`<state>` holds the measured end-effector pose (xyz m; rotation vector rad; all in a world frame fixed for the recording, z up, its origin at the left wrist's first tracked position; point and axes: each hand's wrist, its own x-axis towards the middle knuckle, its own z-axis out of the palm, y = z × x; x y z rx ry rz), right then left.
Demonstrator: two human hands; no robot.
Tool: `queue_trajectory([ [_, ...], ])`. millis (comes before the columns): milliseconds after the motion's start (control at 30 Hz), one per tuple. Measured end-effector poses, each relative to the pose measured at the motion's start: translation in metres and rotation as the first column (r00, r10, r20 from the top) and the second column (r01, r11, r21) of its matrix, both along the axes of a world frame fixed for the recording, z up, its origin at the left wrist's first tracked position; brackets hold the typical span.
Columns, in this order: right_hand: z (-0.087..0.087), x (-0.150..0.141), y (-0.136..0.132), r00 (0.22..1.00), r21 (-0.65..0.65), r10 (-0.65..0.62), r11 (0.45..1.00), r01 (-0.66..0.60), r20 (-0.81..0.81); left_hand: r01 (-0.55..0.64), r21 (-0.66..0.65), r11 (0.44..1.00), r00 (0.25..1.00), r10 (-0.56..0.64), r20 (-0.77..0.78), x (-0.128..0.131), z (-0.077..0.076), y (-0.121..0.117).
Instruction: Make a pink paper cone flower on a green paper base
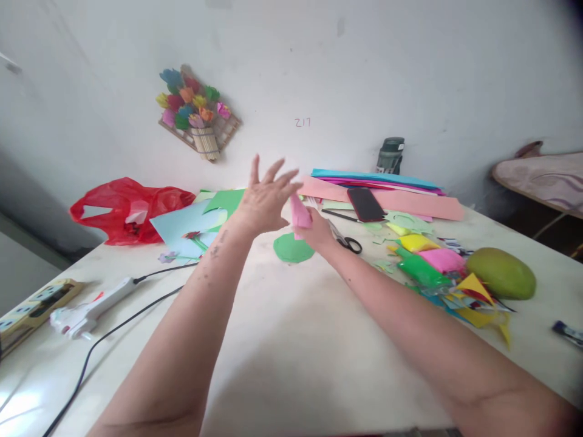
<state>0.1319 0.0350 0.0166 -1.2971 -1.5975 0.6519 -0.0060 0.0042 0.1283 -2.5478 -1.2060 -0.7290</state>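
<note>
A piece of pink paper (300,213) is pinched in my right hand (319,229), held above the table. My left hand (268,203) is raised just to its left, fingers spread and nothing visible in it. Below the hands a round green paper piece (291,249) lies on the table. Black-handled scissors (351,244) rest to the right of my right hand, their blades partly hidden behind it. Whether the pink paper is folded or rolled I cannot tell.
On the left are a red plastic bag (130,212), light blue paper (182,227), a glue gun (93,309) with a black cord and a power strip (39,306). At right lie a phone (365,204), coloured clay packets (423,267) and a green mango (501,273). A bottle (390,156) stands behind.
</note>
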Motion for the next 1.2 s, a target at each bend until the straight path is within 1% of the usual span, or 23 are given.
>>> queue_trajectory([
  [33, -0.001, 0.004, 0.003, 0.982, -0.090, 0.058, 0.993, -0.075, -0.179, -0.038, 0.068, 0.997, 0.998, 0.034, 0.058, -0.003, 0.000, 0.000],
  [67, -0.001, 0.007, 0.005, 0.935, -0.157, 0.114, 0.972, -0.175, -0.335, -0.093, 0.107, 0.990, 0.986, 0.077, 0.148, -0.007, -0.003, 0.001],
  [100, -0.001, 0.009, 0.006, 0.875, -0.195, 0.156, 0.943, -0.270, -0.459, -0.152, 0.071, 0.986, 0.954, 0.127, 0.270, -0.010, -0.009, 0.003],
  [133, -0.001, 0.011, 0.006, 0.820, -0.216, 0.181, 0.913, -0.345, -0.543, -0.181, -0.015, 0.983, 0.904, 0.173, 0.390, -0.013, -0.017, 0.006],
  [167, 0.000, 0.012, 0.005, 0.786, -0.232, 0.192, 0.891, -0.391, -0.588, -0.180, -0.132, 0.975, 0.842, 0.222, 0.491, -0.015, -0.028, 0.010],
  [200, 0.000, 0.013, 0.003, 0.769, -0.240, 0.191, 0.880, -0.409, -0.610, -0.145, -0.262, 0.954, 0.791, 0.271, 0.549, -0.016, -0.039, 0.015],
  [233, 0.000, 0.012, 0.002, 0.763, -0.235, 0.190, 0.881, -0.410, -0.617, -0.112, -0.374, 0.921, 0.750, 0.325, 0.576, -0.017, -0.052, 0.019],
  [267, -0.001, 0.011, 0.002, 0.765, -0.217, 0.195, 0.890, -0.401, -0.614, -0.083, -0.453, 0.887, 0.731, 0.363, 0.577, -0.016, -0.063, 0.023],
  [333, -0.005, 0.007, 0.002, 0.786, -0.150, 0.233, 0.913, -0.380, -0.573, -0.010, -0.537, 0.844, 0.690, 0.395, 0.607, -0.012, -0.083, 0.029],
  [367, -0.008, 0.005, 0.003, 0.802, -0.106, 0.261, 0.923, -0.371, -0.538, 0.053, -0.552, 0.832, 0.664, 0.384, 0.641, -0.010, -0.090, 0.030],
  [433, -0.014, 0.001, 0.006, 0.839, -0.037, 0.309, 0.931, -0.363, -0.449, 0.195, -0.537, 0.821, 0.618, 0.322, 0.717, -0.006, -0.101, 0.032],
  [533, -0.022, -0.002, 0.011, 0.872, -0.026, 0.355, 0.922, -0.385, -0.339, 0.376, -0.473, 0.797, 0.528, 0.235, 0.816, -0.005, -0.110, 0.033],
  [600, -0.023, -0.001, 0.012, 0.865, -0.058, 0.389, 0.902, -0.427, -0.316, 0.458, -0.437, 0.774, 0.460, 0.215, 0.862, -0.006, -0.115, 0.034],
  [733, -0.019, 0.005, 0.012, 0.781, -0.080, 0.471, 0.835, -0.545, -0.410, 0.531, -0.395, 0.750, 0.377, 0.209, 0.902, -0.008, -0.122, 0.035],
  [800, -0.016, 0.009, 0.011, 0.750, -0.072, 0.478, 0.821, -0.567, -0.457, 0.552, -0.378, 0.743, 0.347, 0.208, 0.914, -0.007, -0.124, 0.035],
  [900, -0.015, 0.013, 0.011, 0.740, -0.069, 0.474, 0.820, -0.569, -0.477, 0.571, -0.374, 0.731, 0.341, 0.203, 0.918, -0.005, -0.125, 0.035],
  [1000, -0.020, 0.013, 0.012, 0.743, -0.057, 0.484, 0.820, -0.569, -0.462, 0.571, -0.383, 0.727, 0.354, 0.203, 0.913, -0.005, -0.128, 0.036],
  [1067, -0.024, 0.011, 0.014, 0.759, -0.052, 0.485, 0.828, -0.559, -0.435, 0.565, -0.386, 0.729, 0.358, 0.204, 0.911, -0.005, -0.129, 0.037],
  [1200, -0.030, 0.009, 0.017, 0.819, -0.086, 0.459, 0.853, -0.514, -0.344, 0.556, -0.377, 0.741, 0.352, 0.201, 0.914, 0.000, -0.130, 0.036],
])
